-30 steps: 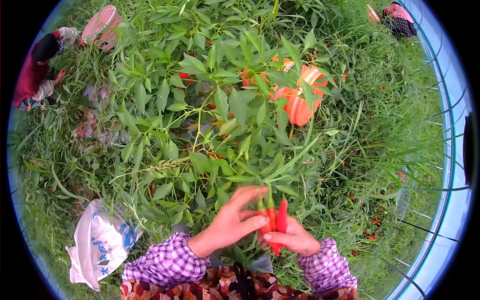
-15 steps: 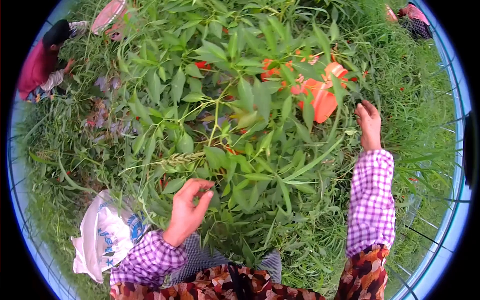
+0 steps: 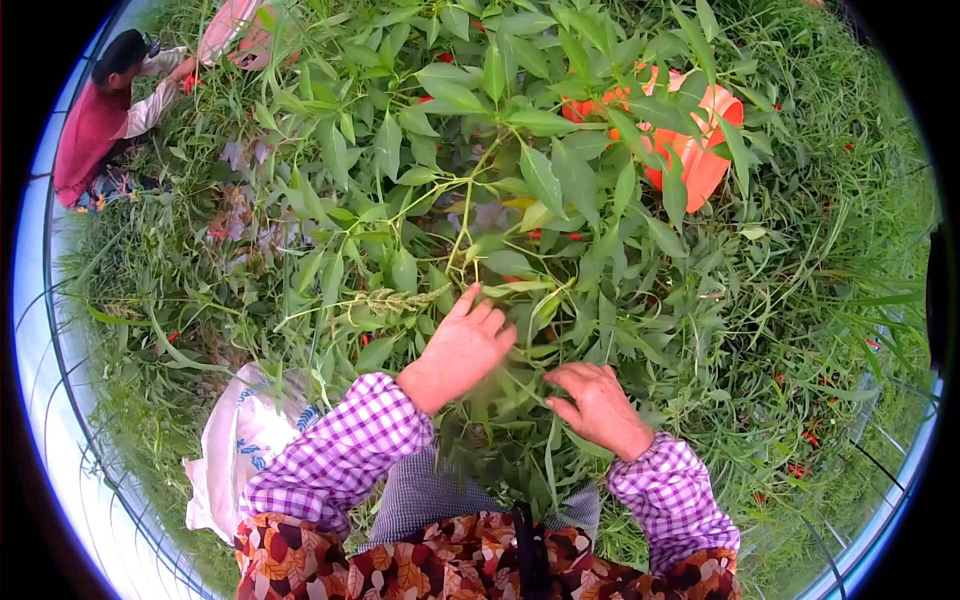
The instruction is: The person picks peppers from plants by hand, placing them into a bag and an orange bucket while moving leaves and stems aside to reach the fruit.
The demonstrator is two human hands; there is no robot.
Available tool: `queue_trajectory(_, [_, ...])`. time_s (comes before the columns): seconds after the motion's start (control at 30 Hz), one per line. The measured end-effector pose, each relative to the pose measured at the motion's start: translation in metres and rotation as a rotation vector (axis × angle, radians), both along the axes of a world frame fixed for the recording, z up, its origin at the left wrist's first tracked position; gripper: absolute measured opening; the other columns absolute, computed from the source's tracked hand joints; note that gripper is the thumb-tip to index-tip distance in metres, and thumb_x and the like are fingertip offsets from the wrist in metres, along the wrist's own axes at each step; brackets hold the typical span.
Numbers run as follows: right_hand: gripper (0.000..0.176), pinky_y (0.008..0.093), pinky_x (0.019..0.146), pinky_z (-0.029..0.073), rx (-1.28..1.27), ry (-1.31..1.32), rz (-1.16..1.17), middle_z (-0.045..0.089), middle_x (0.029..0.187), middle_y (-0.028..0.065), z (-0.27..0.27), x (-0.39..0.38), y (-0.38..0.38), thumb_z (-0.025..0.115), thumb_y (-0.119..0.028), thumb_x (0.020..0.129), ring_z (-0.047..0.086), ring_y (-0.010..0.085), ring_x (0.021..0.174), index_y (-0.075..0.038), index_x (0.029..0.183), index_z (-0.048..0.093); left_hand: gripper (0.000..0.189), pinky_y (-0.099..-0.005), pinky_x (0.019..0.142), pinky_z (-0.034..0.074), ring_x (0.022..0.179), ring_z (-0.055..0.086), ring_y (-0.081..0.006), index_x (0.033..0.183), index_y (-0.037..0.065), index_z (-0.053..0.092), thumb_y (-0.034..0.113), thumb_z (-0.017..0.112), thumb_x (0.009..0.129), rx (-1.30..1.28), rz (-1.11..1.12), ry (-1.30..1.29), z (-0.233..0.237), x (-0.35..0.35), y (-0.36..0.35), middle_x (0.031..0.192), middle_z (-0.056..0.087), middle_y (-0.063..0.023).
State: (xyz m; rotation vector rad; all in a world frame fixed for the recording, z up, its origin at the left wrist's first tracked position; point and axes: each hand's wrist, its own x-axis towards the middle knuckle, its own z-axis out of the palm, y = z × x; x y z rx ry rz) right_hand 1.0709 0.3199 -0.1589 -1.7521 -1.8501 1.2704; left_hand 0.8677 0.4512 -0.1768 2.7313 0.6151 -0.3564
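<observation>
A leafy pepper plant (image 3: 460,215) with red peppers (image 3: 512,262) among its leaves stands in front of me. My left hand (image 3: 460,350) reaches into its lower branches by the stem, fingers stretched and slightly spread, with nothing visible in them. To its right, my right hand (image 3: 600,408) is at the lower leaves, its thumb and fingers apart and no object seen between them. The leaves between the hands are blurred. An orange bucket (image 3: 700,160) lies tilted behind the foliage at upper right, holding red peppers partly hidden by leaves.
A white plastic bag (image 3: 235,430) with blue print lies in the grass beside my left sleeve. At upper left, another person (image 3: 95,140) crouches near a pink container (image 3: 225,30). Fallen red peppers (image 3: 800,470) dot the tall grass at right.
My right hand has come back from near the bucket to the lower leaves. My left hand has moved forward and right into the plant. The other person's arm now reaches toward the pink container.
</observation>
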Motion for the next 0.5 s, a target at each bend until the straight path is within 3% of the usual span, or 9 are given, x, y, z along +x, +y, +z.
queue_trajectory(0.03, [0.027, 0.0420, 0.089, 0.041, -0.068, -0.017, 0.009, 0.065, 0.103, 0.0103, 0.006, 0.000, -0.001, 0.068, -0.016, 0.082, 0.058, 0.0288, 0.102, -0.006, 0.106, 0.063, 0.035, -0.0493, 0.112, 0.030, 0.109, 0.055, -0.0235, 0.109, 0.011, 0.066, 0.013, 0.058, 0.075, 0.032, 0.003, -0.030, 0.002, -0.013, -0.003, 0.105, 0.060, -0.0083])
queue_trajectory(0.1, [0.024, 0.0416, 0.090, 0.042, -0.039, 0.002, -0.035, 0.066, 0.100, 0.0104, 0.013, 0.004, 0.007, 0.068, -0.014, 0.081, 0.059, 0.0286, 0.101, -0.005, 0.103, 0.064, 0.032, -0.0502, 0.113, 0.027, 0.128, 0.045, -0.0255, 0.104, 0.010, 0.066, 0.013, 0.059, 0.073, 0.017, 0.018, -0.003, -0.003, -0.042, -0.008, 0.117, 0.058, -0.0109])
queue_trajectory(0.17, [0.019, 0.0399, 0.083, 0.048, 0.161, 0.109, -0.222, 0.067, 0.094, 0.0112, 0.006, 0.002, 0.018, 0.068, -0.010, 0.080, 0.063, 0.0308, 0.091, -0.004, 0.098, 0.065, 0.029, -0.0524, 0.112, 0.027, 0.130, 0.043, -0.0271, 0.102, 0.008, 0.065, 0.013, 0.059, 0.075, 0.027, -0.007, -0.013, 0.005, -0.061, 0.001, 0.117, 0.057, -0.0117])
queue_trajectory(0.27, [0.016, 0.0384, 0.081, 0.050, 0.166, 0.155, -0.336, 0.066, 0.093, 0.0124, 0.008, -0.002, 0.045, 0.066, -0.009, 0.081, 0.063, 0.0307, 0.090, -0.002, 0.095, 0.064, 0.026, -0.0528, 0.112, 0.027, 0.131, 0.042, -0.0269, 0.099, 0.008, 0.064, 0.013, 0.059, 0.075, 0.052, -0.067, 0.077, 0.019, -0.078, 0.017, 0.121, 0.056, -0.0114])
queue_trajectory(0.37, [0.013, 0.0364, 0.075, 0.052, 0.337, 0.166, -0.170, 0.067, 0.096, 0.0115, 0.002, -0.014, 0.065, 0.065, -0.006, 0.082, 0.064, 0.0302, 0.087, -0.001, 0.095, 0.065, 0.025, -0.0514, 0.114, 0.026, 0.135, 0.038, -0.0260, 0.101, 0.010, 0.064, 0.014, 0.059, 0.077, 0.087, -0.154, 0.199, 0.031, -0.090, 0.034, 0.125, 0.055, -0.0106])
queue_trajectory(0.43, [0.015, 0.0406, 0.091, 0.045, 0.336, 0.115, 0.023, 0.065, 0.106, 0.0095, -0.006, -0.029, 0.066, 0.064, -0.011, 0.084, 0.059, 0.0288, 0.104, -0.003, 0.097, 0.065, 0.025, -0.0509, 0.114, 0.025, 0.137, 0.036, -0.0250, 0.102, 0.011, 0.064, 0.015, 0.058, 0.078, 0.105, -0.214, 0.248, 0.036, -0.105, 0.050, 0.128, 0.054, -0.0104])
queue_trajectory(0.5, [0.015, 0.0395, 0.096, 0.039, 0.277, -0.002, 0.210, 0.064, 0.108, 0.0085, -0.023, -0.046, 0.055, 0.064, -0.014, 0.084, 0.057, 0.0273, 0.109, -0.005, 0.097, 0.065, 0.022, -0.0487, 0.114, 0.027, 0.138, 0.036, -0.0236, 0.098, 0.012, 0.066, 0.014, 0.060, 0.077, 0.118, -0.236, 0.301, 0.046, -0.116, 0.068, 0.132, 0.054, -0.0103])
